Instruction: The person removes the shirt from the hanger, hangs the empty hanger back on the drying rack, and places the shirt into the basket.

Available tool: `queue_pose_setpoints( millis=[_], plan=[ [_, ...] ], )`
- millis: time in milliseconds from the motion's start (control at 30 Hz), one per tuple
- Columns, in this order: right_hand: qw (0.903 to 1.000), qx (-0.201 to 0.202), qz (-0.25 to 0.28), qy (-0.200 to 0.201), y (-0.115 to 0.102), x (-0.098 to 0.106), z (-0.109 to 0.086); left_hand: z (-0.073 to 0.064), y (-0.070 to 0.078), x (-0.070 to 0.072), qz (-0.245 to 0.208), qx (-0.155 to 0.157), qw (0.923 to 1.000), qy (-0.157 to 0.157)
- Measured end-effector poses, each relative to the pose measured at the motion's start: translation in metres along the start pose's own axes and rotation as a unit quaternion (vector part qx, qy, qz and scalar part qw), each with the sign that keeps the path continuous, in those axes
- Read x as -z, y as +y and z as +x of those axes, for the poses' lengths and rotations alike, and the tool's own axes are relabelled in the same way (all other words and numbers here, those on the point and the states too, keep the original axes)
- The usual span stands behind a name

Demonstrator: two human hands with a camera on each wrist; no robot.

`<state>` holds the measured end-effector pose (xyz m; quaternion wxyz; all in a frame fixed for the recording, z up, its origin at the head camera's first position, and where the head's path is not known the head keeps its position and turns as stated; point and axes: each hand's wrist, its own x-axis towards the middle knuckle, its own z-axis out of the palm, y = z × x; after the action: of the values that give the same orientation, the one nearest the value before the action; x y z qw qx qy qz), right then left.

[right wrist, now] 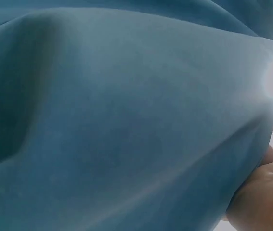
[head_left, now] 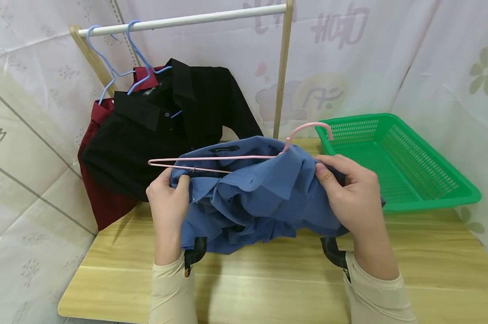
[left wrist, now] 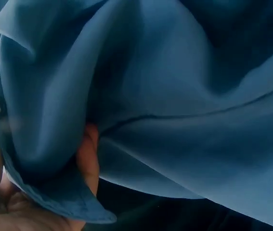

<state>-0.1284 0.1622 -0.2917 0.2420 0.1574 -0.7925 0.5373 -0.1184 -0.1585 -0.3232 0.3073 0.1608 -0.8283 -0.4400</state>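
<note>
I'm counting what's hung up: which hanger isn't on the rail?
The pink hanger, partly inside the blue shirt; both light-blue hangers hook over the white rail.

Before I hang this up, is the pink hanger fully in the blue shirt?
Only partly in: the pink hanger has one arm bare above the left hand; the blue shirt hides its other arm.

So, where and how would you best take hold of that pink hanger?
I'd likely pinch the pink hanger by its hook, coming from above. The hook arches up clear of the blue shirt, whose cloth hides part of the hanger, and both the left hand and right hand grip the shirt lower down.
</note>
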Motion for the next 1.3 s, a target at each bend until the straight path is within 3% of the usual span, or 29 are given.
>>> queue_pose_setpoints(
  millis=[67, 133, 167, 200, 233, 267, 333, 400, 500, 533, 567, 600, 633, 667, 767, 800, 867, 933, 1000, 1067, 1167, 1300],
  plan=[
    [1.0000, 0.003, 0.007, 0.004, 0.003, 0.001, 0.000, 0.001, -0.001, 0.004, -0.025, 0.014, 0.9993, -0.023],
    [0.9997, 0.010, 0.019, 0.014, 0.007, 0.003, 0.001, 0.002, -0.001, 0.007, -0.079, 0.031, 0.9950, -0.053],
    [0.9994, 0.015, 0.025, 0.021, 0.009, 0.004, 0.002, 0.002, -0.002, 0.009, -0.119, 0.038, 0.9894, -0.074],
    [0.9989, 0.019, 0.033, 0.027, 0.010, 0.005, 0.003, 0.003, -0.003, 0.011, -0.172, 0.043, 0.9791, -0.100],
    [0.9983, 0.020, 0.044, 0.034, 0.012, 0.007, 0.003, 0.004, -0.005, 0.012, -0.230, 0.047, 0.9636, -0.127],
    [0.9976, 0.018, 0.054, 0.040, 0.013, 0.009, 0.004, 0.004, -0.007, 0.014, -0.288, 0.047, 0.9434, -0.157],
    [0.9960, 0.006, 0.074, 0.048, 0.015, 0.011, 0.005, 0.005, -0.013, 0.015, -0.398, 0.045, 0.8885, -0.223],
    [0.9943, -0.012, 0.093, 0.050, 0.015, 0.013, 0.005, 0.005, -0.020, 0.015, -0.493, 0.053, 0.8215, -0.282],
    [0.9919, -0.030, 0.115, 0.046, 0.015, 0.013, 0.005, 0.005, -0.028, 0.013, -0.593, 0.072, 0.7249, -0.343],
    [0.9912, -0.027, 0.121, 0.045, 0.016, 0.012, 0.005, 0.004, -0.029, 0.012, -0.611, 0.079, 0.7054, -0.350],
    [0.9914, -0.022, 0.120, 0.046, 0.016, 0.012, 0.005, 0.004, -0.030, 0.012, -0.619, 0.086, 0.6956, -0.354],
    [0.9914, -0.018, 0.120, 0.049, 0.015, 0.012, 0.005, 0.004, -0.029, 0.011, -0.614, 0.090, 0.7006, -0.353],
    [0.9920, -0.013, 0.114, 0.052, 0.015, 0.011, 0.005, 0.004, -0.028, 0.012, -0.597, 0.093, 0.7173, -0.347],
    [0.9927, -0.010, 0.107, 0.056, 0.015, 0.011, 0.005, 0.004, -0.026, 0.013, -0.567, 0.093, 0.7462, -0.337],
    [0.9951, -0.015, 0.071, 0.066, 0.014, 0.011, 0.005, 0.002, -0.017, 0.019, -0.420, 0.082, 0.8540, -0.295],
    [0.9955, -0.019, 0.065, 0.066, 0.013, 0.011, 0.005, 0.000, -0.013, 0.020, -0.365, 0.074, 0.8857, -0.277],
    [0.9960, -0.023, 0.057, 0.065, 0.013, 0.010, 0.005, -0.002, -0.006, 0.022, -0.254, 0.050, 0.9382, -0.230],
    [0.9961, -0.023, 0.057, 0.064, 0.012, 0.010, 0.005, -0.005, 0.000, 0.021, -0.163, 0.025, 0.9713, -0.171],
    [0.9960, -0.024, 0.060, 0.061, 0.011, 0.009, 0.005, -0.006, 0.004, 0.019, -0.096, -0.006, 0.9897, -0.106],
    [0.9958, -0.030, 0.064, 0.059, 0.010, 0.008, 0.004, -0.008, 0.005, 0.016, -0.062, -0.046, 0.9958, -0.049],
    [0.9958, -0.038, 0.065, 0.052, 0.009, 0.007, 0.002, -0.010, 0.004, 0.011, -0.041, -0.129, 0.9907, 0.018],
    [0.9963, -0.034, 0.067, 0.044, 0.008, 0.005, 0.001, -0.013, 0.003, 0.006, 0.024, -0.231, 0.9691, 0.083]
  ],
)
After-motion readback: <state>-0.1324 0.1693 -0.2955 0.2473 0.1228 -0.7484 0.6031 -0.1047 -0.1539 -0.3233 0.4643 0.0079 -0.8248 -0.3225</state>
